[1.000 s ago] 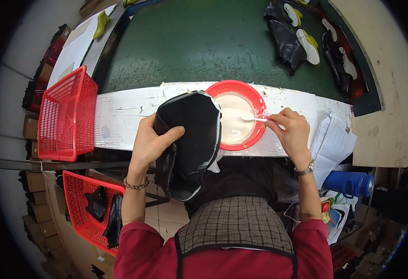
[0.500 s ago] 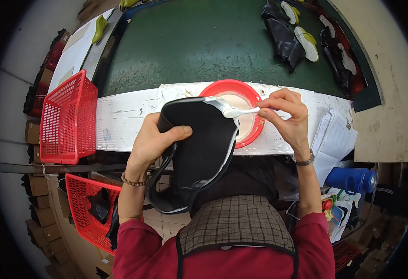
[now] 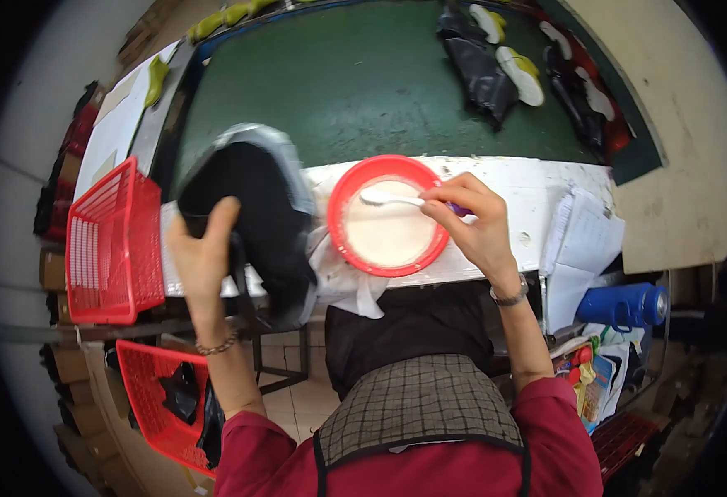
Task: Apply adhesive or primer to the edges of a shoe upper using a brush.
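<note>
My left hand grips a black boot upper, thumb on its dark inner face. A whitish wet coat runs along the upper's outer edge; motion blurs it. It is held over the left part of the white table, apart from the bowl. My right hand pinches a white toothbrush with a purple handle end. The brush head is over the red bowl, which holds creamy white liquid; whether the bristles touch the liquid I cannot tell.
Beyond the white table lies a green belt, with black boot uppers on yellow-green lasts at its far right. Red baskets stand at left. Papers and a blue flask are at right. A white cloth hangs beside the bowl.
My left hand has carried the boot upper left, away from the bowl. The toothbrush has left the upper's edge and moved left over the liquid. The view has shifted slightly.
</note>
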`<action>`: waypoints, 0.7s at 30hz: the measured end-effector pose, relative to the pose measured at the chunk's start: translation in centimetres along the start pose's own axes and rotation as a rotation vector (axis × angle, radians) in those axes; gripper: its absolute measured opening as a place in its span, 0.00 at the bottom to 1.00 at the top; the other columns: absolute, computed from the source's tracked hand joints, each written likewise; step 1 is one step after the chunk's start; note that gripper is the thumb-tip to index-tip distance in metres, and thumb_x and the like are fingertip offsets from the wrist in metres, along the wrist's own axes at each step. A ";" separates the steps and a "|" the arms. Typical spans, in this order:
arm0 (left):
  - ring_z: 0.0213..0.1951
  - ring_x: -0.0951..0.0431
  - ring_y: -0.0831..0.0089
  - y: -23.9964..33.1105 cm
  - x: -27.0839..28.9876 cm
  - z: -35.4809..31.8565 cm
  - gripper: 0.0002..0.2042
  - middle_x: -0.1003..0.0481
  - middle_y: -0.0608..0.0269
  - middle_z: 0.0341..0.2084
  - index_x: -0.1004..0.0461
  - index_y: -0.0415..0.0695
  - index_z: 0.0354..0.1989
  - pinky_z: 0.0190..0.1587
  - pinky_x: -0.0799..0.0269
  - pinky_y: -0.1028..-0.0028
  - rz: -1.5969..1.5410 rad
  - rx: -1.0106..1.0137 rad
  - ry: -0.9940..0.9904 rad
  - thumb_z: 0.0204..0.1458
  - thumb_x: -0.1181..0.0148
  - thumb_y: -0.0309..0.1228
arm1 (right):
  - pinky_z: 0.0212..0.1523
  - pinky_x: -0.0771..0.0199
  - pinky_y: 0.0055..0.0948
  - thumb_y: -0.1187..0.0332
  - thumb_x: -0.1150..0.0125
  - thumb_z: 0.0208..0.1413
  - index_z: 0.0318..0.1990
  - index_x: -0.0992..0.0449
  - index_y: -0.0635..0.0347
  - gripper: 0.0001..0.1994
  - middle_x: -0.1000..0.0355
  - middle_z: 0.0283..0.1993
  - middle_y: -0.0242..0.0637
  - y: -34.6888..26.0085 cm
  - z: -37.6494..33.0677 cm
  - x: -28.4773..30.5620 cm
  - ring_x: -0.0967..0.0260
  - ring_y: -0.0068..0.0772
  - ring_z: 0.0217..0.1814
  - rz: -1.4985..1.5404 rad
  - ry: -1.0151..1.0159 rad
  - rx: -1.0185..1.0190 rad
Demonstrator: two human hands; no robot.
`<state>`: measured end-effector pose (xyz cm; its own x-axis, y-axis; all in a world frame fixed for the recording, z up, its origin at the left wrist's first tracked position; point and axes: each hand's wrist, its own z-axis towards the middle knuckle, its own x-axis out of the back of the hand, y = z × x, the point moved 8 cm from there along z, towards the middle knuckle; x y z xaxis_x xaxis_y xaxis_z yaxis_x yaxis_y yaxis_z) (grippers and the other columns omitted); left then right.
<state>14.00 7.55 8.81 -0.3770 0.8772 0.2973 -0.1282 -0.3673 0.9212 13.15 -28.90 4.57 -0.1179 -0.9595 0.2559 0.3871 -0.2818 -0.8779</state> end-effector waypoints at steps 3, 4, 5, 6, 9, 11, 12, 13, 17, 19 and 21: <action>0.43 0.20 0.69 -1.5 2.9 3.1 0.20 0.19 0.55 0.42 0.25 0.32 0.51 0.50 0.26 0.70 0.271 -0.129 0.011 0.54 0.31 0.32 | 0.35 0.25 0.33 0.68 0.28 0.49 0.34 0.15 0.55 0.05 0.25 0.32 0.34 0.7 0.8 -1.2 0.25 0.35 0.34 -0.626 -0.072 0.139; 0.44 0.20 0.66 -3.4 3.1 3.9 0.22 0.19 0.52 0.43 0.25 0.32 0.52 0.51 0.26 0.69 0.378 -0.145 0.022 0.54 0.31 0.34 | 0.35 0.26 0.38 0.65 0.30 0.48 0.30 0.18 0.54 0.05 0.27 0.31 0.34 1.6 0.7 -2.8 0.26 0.40 0.35 -0.805 -0.129 0.216; 0.50 0.22 0.61 -4.4 2.9 3.9 0.27 0.21 0.46 0.47 0.28 0.32 0.57 0.56 0.29 0.66 0.501 -0.099 0.044 0.54 0.30 0.37 | 0.36 0.26 0.39 0.65 0.33 0.49 0.27 0.20 0.55 0.05 0.28 0.32 0.34 2.6 0.3 -4.3 0.26 0.41 0.36 -0.904 -0.203 0.271; 0.57 0.26 0.57 -7.0 3.8 3.7 0.35 0.26 0.43 0.55 0.37 0.36 0.66 0.62 0.34 0.64 0.518 -0.147 0.032 0.52 0.29 0.37 | 0.36 0.24 0.39 0.68 0.35 0.48 0.26 0.20 0.55 0.04 0.28 0.33 0.35 2.9 -0.4 -5.9 0.26 0.41 0.37 -0.926 -0.275 0.328; 0.66 0.36 0.50 -13.0 3.6 0.0 0.53 0.38 0.40 0.66 0.53 0.42 0.75 0.67 0.42 0.58 0.427 -0.055 -0.219 0.44 0.23 0.40 | 0.35 0.23 0.39 0.69 0.36 0.47 0.25 0.20 0.54 0.03 0.27 0.34 0.35 3.5 -2.2 -6.9 0.25 0.40 0.36 -0.922 -0.481 0.264; 0.70 0.43 0.46 -13.4 3.3 -2.9 0.62 0.45 0.39 0.70 0.59 0.44 0.77 0.69 0.45 0.55 0.612 -0.061 -0.327 0.36 0.19 0.42 | 0.34 0.22 0.39 0.69 0.36 0.46 0.24 0.20 0.55 0.03 0.27 0.35 0.34 3.3 -2.1 -4.7 0.25 0.40 0.37 -0.935 -0.457 0.176; 0.71 0.46 0.45 -12.9 2.5 -4.2 0.65 0.49 0.39 0.72 0.60 0.45 0.77 0.69 0.46 0.54 0.718 -0.058 -0.364 0.32 0.18 0.43 | 0.34 0.22 0.39 0.69 0.36 0.46 0.24 0.20 0.55 0.03 0.27 0.35 0.34 3.3 -1.8 -4.3 0.25 0.40 0.37 -0.939 -0.456 0.175; 0.71 0.47 0.42 -12.6 2.2 -5.3 0.65 0.52 0.39 0.73 0.61 0.47 0.77 0.70 0.48 0.54 0.772 -0.048 -0.379 0.31 0.19 0.36 | 0.34 0.22 0.38 0.69 0.35 0.46 0.24 0.21 0.55 0.03 0.27 0.35 0.34 2.9 -1.5 -3.9 0.25 0.40 0.37 -0.993 -0.422 0.197; 0.67 0.43 0.41 -11.9 1.2 -5.7 0.53 0.44 0.44 0.68 0.55 0.48 0.76 0.70 0.46 0.54 0.758 -0.055 -0.272 0.35 0.37 0.20 | 0.34 0.23 0.36 0.68 0.34 0.47 0.26 0.21 0.56 0.04 0.27 0.35 0.33 3.1 -2.4 -5.5 0.25 0.39 0.36 -1.024 -0.584 0.233; 0.66 0.42 0.42 -13.0 1.6 -5.3 0.51 0.43 0.45 0.66 0.52 0.47 0.76 0.69 0.45 0.54 0.773 -0.078 -0.245 0.36 0.39 0.18 | 0.33 0.23 0.36 0.68 0.33 0.48 0.27 0.20 0.55 0.03 0.27 0.34 0.33 1.9 -1.5 -4.0 0.25 0.38 0.36 -0.975 -0.469 0.220; 0.63 0.39 0.40 -13.3 2.2 -5.6 0.42 0.40 0.42 0.62 0.42 0.43 0.71 0.66 0.41 0.54 0.798 -0.125 -0.133 0.39 0.47 0.10 | 0.33 0.24 0.35 0.67 0.32 0.48 0.28 0.19 0.54 0.03 0.28 0.33 0.33 0.7 -0.9 -2.4 0.26 0.38 0.36 -0.914 -0.364 0.213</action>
<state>9.72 12.64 -4.22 -0.2869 0.3640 0.8861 0.0287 -0.9213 0.3877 12.85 -26.82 2.98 -0.1792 -0.3077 0.9345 0.4475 -0.8714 -0.2011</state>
